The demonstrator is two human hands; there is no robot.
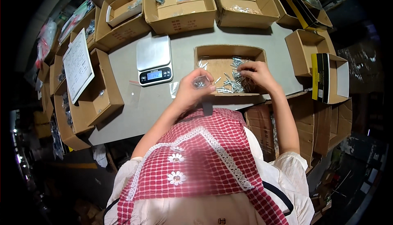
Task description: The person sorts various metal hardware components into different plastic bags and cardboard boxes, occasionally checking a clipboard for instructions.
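An open cardboard box stands on the table in front of me, with slim silvery screws heaped mostly in its right half. My left hand is closed round a small clear plastic bag at the box's near left corner. What the bag contains is too small to make out. Over the right side of the heap, my right hand has its fingers curled down, pinching among the screws. A few more screws lie in the box's left corner.
A digital scale with a lit display stands left of the box, a flat clear bag near it. Cardboard boxes with bagged hardware line the far edge. A written sheet leans on boxes at left; smaller boxes stand right.
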